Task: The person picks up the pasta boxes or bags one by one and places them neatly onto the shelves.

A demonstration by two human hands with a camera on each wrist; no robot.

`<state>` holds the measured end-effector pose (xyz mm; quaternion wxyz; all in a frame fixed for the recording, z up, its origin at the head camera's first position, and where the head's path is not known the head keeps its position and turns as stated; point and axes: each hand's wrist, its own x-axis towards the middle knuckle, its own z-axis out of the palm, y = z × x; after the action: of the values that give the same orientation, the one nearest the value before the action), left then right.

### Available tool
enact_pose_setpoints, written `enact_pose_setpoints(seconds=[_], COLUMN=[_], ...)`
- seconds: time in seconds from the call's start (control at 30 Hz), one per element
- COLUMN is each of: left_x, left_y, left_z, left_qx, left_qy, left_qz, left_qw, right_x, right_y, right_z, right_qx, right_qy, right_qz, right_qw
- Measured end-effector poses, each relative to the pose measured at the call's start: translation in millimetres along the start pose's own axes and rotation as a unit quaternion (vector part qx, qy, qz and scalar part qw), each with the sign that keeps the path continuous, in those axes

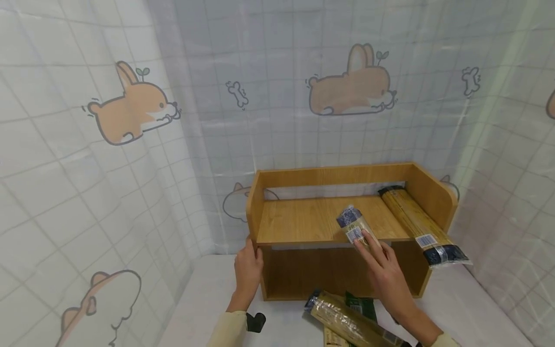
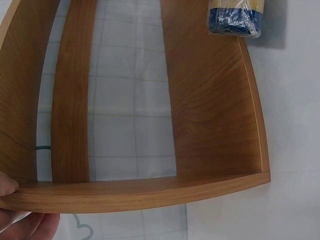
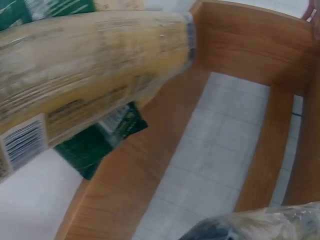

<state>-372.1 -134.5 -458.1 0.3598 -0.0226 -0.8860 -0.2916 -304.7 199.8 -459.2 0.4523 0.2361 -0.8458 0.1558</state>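
My left hand [image 1: 249, 267] grips the left side panel of a two-tier wooden shelf [image 1: 303, 219]. In the left wrist view, the thumb [image 2: 7, 184] is on one face of that panel and the fingers [image 2: 42, 227] on the other. Over the upper board, my right hand [image 1: 388, 274] holds a noodle pack [image 1: 354, 226] with a dark blue end and a barcode, tilted to the upper left. Part of it, a clear wrapper [image 3: 280, 222], shows at the bottom of the right wrist view. Another long noodle pack [image 1: 409, 214] lies along the upper board's right side, its near end overhanging the front.
On the white table [image 1: 208, 284], a golden noodle pack [image 1: 347, 318] lies over a green packet [image 1: 363, 306] and a yellowish packet [image 1: 333, 339], before the shelf's lower compartment. Patterned sheeting [image 1: 277, 120] hangs behind and at both sides.
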Motion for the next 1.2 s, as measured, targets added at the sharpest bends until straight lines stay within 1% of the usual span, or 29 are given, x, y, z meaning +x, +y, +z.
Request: enact_pose_setpoints(seconds=[0.07, 0.27, 0.63, 0.73, 0.93, 1.07, 1.2], left_x=[-0.9, -1.6, -1.6, -1.8, -1.7, -2.1, -1.7], left_y=[0.2, 1.1, 2.5, 2.7, 3.4, 2.2, 1.7], left_z=[0.5, 1.6, 1.4, -0.4, -2.2, -0.8, 0.4], left_qx=[0.001, 0.002, 0.008, 0.004, 0.004, 0.007, 0.003], left_qy=[0.002, 0.013, 0.015, 0.016, 0.005, 0.010, 0.013], left_qz=[-0.001, 0.004, 0.004, 0.004, 0.003, 0.001, 0.006], left_qw=[1.0000, 0.9999, 0.9999, 0.9999, 1.0000, 0.9999, 0.9999], right_x=[3.2, 13.1, 23.5, 27.3, 34.1, 37.3, 39.6], right_y=[2.0, 9.3, 20.4, 21.5, 22.3, 22.8, 23.8], right_z=[-1.5, -7.1, -15.3, -15.9, -17.4, -18.8, -21.0], right_qx=[-0.011, -0.010, -0.015, -0.015, -0.006, 0.001, 0.004], right_qy=[0.000, 0.009, -0.005, -0.008, -0.002, -0.002, -0.003], right_qz=[0.013, 0.038, 0.074, 0.077, 0.074, 0.070, 0.069], right_qw=[1.000, 0.999, 0.997, 0.997, 0.997, 0.998, 0.998])
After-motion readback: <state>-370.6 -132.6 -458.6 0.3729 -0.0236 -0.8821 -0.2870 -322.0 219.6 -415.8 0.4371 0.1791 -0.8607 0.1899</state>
